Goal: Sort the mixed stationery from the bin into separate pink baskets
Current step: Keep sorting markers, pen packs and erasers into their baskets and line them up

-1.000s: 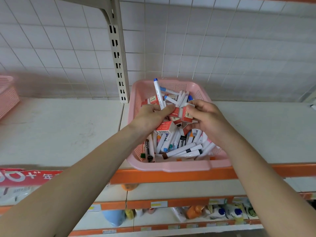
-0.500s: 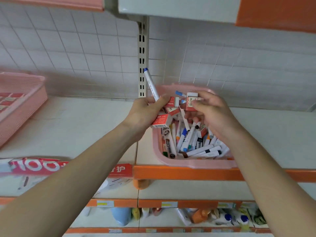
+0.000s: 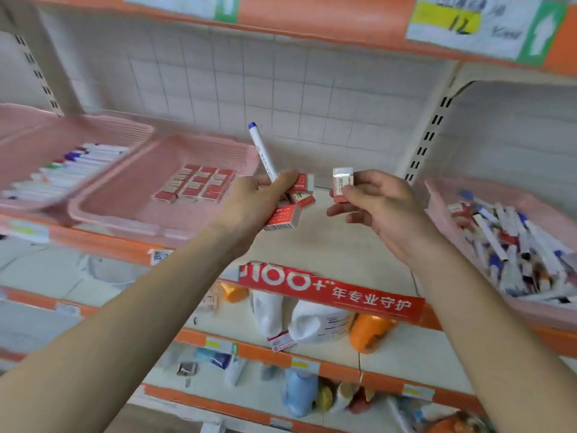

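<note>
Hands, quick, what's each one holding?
Left hand: grips a pen and several red erasers.
Right hand: pinches a single eraser.

- Shelf (image 3: pixel 327 248) in front of you: cream board, orange front edge, with a red printed strip (image 3: pixel 331 292) along that edge.
- Far to your left, the marker basket (image 3: pixel 134 131) stands on the board, pink and partly out of frame, with markers (image 3: pixel 78 164) laid in a row.
- Just beside it is the eraser basket (image 3: pixel 109 220), also pink — red erasers (image 3: pixel 199 185) in rows.
- To your right is the pink bin (image 3: pixel 437 198) of mixed stationery (image 3: pixel 515 245), well apart from both baskets.
</note>
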A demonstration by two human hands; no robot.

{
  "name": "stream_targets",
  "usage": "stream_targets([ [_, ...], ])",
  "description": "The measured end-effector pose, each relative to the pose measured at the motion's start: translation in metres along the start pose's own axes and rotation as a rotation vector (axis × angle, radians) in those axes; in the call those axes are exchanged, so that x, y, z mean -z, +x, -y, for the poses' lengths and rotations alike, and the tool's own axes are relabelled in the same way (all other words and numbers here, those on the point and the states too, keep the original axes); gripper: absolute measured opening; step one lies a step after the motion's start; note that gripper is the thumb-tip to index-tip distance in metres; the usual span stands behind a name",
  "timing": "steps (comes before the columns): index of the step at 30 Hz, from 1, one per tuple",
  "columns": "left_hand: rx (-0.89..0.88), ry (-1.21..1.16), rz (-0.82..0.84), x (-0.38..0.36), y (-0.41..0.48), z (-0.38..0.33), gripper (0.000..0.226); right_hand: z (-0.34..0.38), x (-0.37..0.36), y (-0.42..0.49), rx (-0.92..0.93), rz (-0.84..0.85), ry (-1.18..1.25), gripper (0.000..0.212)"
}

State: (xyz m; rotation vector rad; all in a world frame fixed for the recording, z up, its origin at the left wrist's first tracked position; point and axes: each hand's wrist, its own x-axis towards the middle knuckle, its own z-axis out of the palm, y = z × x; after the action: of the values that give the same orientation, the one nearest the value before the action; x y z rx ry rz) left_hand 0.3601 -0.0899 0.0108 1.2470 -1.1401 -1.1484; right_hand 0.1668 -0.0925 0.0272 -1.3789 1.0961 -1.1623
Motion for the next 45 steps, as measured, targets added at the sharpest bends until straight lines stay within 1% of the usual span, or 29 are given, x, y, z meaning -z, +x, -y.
stream_targets([
  [5, 0.015, -0.001, -0.084, 0.093, -0.007, -0.001, 0.035, -0.001, -0.092, 0.008, -0.005, 0.055, 0.052, 0.011],
  [10, 0.049, -0.019, -0.156, 0.157, -0.003, 0.004, 0.036, -0.001, -0.15, 0.022, -0.018, 0.118, -0.011, 0.013],
  [14, 0.063, -0.005, -0.228, 0.184, 0.01, 0.009, 0.033, -0.008, -0.173, 0.041, -0.017, 0.148, -0.045, 0.013],
  [19, 0.072, 0.021, -0.249, 0.202, 0.032, 0.012, 0.041, -0.018, -0.191, 0.076, -0.012, 0.191, -0.087, 0.017],
  [23, 0.075, 0.07, -0.279, 0.216, 0.049, 0.006, 0.036, -0.018, -0.208, 0.106, -0.005, 0.234, -0.101, 0.018],
  [26, 0.065, 0.034, -0.302, 0.226, 0.061, 0.003, 0.031, -0.017, -0.217, 0.121, -0.017, 0.246, -0.084, 0.017],
  [32, 0.067, -0.002, -0.265, 0.241, 0.085, 0.005, 0.03, -0.018, -0.225, 0.142, -0.054, 0.219, -0.148, 0.012],
  [35, 0.068, 0.004, -0.226, 0.254, 0.104, 0.008, 0.035, -0.019, -0.231, 0.154, -0.05, 0.187, -0.182, 0.013],
  [37, 0.07, 0.023, -0.192, 0.263, 0.115, 0.01, 0.037, -0.019, -0.237, 0.161, -0.054, 0.148, -0.192, 0.014],
  [40, 0.079, 0.067, -0.122, 0.278, 0.13, 0.004, 0.033, -0.017, -0.25, 0.169, -0.061, 0.098, -0.203, 0.015],
  [42, 0.078, 0.094, -0.066, 0.289, 0.142, 0.0, 0.036, -0.017, -0.26, 0.174, -0.06, 0.053, -0.236, 0.015],
  [45, 0.061, 0.123, -0.008, 0.303, 0.158, 0.0, 0.038, -0.023, -0.275, 0.183, -0.032, -0.051, -0.399, 0.013],
])
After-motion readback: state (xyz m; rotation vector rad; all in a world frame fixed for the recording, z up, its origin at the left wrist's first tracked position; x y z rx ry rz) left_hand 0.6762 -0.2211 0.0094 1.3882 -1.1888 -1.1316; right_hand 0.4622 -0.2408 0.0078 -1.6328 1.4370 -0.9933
